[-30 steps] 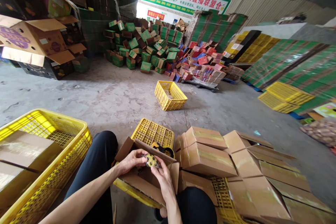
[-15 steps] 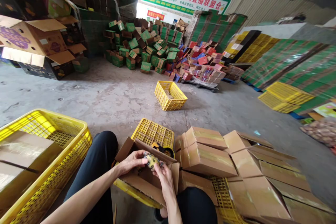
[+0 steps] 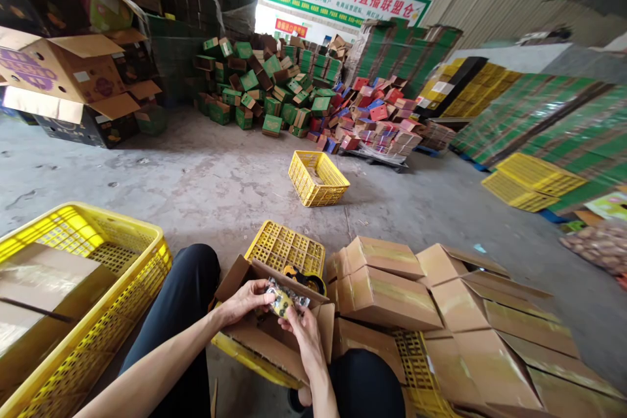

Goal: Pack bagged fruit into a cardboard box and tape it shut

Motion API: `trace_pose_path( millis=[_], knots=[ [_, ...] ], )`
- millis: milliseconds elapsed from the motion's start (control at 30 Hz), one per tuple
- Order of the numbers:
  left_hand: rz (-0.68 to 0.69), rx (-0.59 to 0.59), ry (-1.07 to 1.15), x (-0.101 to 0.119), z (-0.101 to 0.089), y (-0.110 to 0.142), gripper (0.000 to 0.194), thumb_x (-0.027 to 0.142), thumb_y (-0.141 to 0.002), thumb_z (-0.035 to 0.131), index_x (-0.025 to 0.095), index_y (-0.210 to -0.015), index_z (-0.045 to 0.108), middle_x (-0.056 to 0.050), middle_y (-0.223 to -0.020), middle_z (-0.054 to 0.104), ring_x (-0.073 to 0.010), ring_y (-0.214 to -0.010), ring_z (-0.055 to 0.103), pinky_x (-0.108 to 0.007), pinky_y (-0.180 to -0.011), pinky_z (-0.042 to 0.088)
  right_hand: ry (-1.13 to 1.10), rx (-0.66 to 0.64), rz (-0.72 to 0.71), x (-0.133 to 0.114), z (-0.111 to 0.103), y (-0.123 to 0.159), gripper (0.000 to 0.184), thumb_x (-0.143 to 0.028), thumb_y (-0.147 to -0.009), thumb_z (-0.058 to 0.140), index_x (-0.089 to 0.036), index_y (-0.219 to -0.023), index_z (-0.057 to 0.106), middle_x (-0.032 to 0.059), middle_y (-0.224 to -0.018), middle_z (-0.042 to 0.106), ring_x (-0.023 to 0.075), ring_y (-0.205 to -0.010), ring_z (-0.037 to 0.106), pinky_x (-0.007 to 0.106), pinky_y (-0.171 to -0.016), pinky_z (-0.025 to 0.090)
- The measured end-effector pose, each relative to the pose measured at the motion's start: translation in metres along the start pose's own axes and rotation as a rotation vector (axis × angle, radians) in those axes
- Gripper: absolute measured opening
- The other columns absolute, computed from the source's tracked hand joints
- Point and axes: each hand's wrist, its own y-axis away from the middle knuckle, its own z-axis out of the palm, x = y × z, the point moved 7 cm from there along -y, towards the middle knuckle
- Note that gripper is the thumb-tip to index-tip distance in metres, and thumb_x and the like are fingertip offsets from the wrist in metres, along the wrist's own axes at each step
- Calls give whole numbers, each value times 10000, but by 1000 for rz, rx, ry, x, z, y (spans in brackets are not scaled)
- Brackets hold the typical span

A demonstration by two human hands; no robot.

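Observation:
A small yellow packet with dark spots (image 3: pixel 281 302), in crinkled clear plastic, is held between my two hands over an open cardboard box (image 3: pixel 269 347). My left hand (image 3: pixel 246 300) pinches its left end between thumb and fingers. On its lower right side, the thumb and fingers of my right hand (image 3: pixel 304 330) close on it. The box stands between my knees, flaps spread, and my hands hide much of its inside. Just beyond, a yellow and black tape dispenser (image 3: pixel 307 279) lies on a yellow crate (image 3: pixel 281 245).
Closed cardboard boxes (image 3: pixel 386 294) are stacked at my right. On my left a large yellow crate (image 3: pixel 147 241) holds a taped box (image 3: pixel 44 300). Another yellow crate (image 3: pixel 318 194) stands on the concrete floor ahead. Heaped green cartons (image 3: pixel 272 104) and red cartons (image 3: pixel 379 111) lie farther back.
The packet has turned slightly in my fingers, and its clear wrapper now looks more spread out. Both hands stay in nearly the same place over the box.

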Motion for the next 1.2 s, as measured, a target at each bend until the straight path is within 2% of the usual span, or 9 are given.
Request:
trace_pose_path(
  millis=[133,300,467,633,833,1000,1200],
  knots=[
    [4,16,-12,1,-1,0,557,582,-811,878,135,-1123,765,-90,-986,743,-170,-796,641,-260,-728,477,-1,-44,-34,-13,6,10,763,-737,-592,938,-184,-1097,788,116,-909,836,320,-783,808,466,-778,678],
    [14,7,-35,1,0,1,558,586,-832,857,123,-1126,755,-85,-980,738,-158,-779,634,-254,-720,481,31,-52,-56,-20,6,12,767,-730,-609,934,-162,-1101,780,114,-882,832,309,-761,807,440,-758,679],
    [-7,40,-42,1,-6,2,568,593,-821,859,148,-1160,760,-98,-1091,748,-200,-905,675,-264,-767,502,20,34,-48,-13,0,7,824,-742,-555,945,-159,-1114,781,118,-901,840,312,-755,810,427,-720,682],
    [15,145,-87,4,-18,1,622,605,-781,881,151,-1190,766,-112,-1151,754,-220,-961,681,-277,-791,508,-8,134,-90,-12,-6,5,766,-718,-616,927,-157,-1116,774,120,-910,841,312,-779,816,419,-717,687],
    [112,239,-165,12,-27,0,566,600,-784,881,125,-1075,785,-89,-988,766,-186,-846,661,-279,-784,495,-12,177,-69,-9,-11,-2,743,-713,-583,936,-177,-1075,783,111,-902,845,307,-752,816,405,-670,696],
    [153,247,-209,18,-26,2,550,633,-786,861,132,-1000,784,-75,-934,770,-192,-829,669,-294,-818,506,15,146,-91,-10,-12,-1,689,-688,-641,920,-180,-1088,787,102,-910,849,291,-780,816,396,-716,698],
    [169,258,-270,18,-25,2,541,638,-776,860,136,-959,776,-67,-909,762,-195,-816,667,-288,-780,504,14,145,-83,-13,-11,0,715,-687,-618,929,-176,-1097,780,107,-909,850,292,-762,814,399,-710,697]
  ],
)
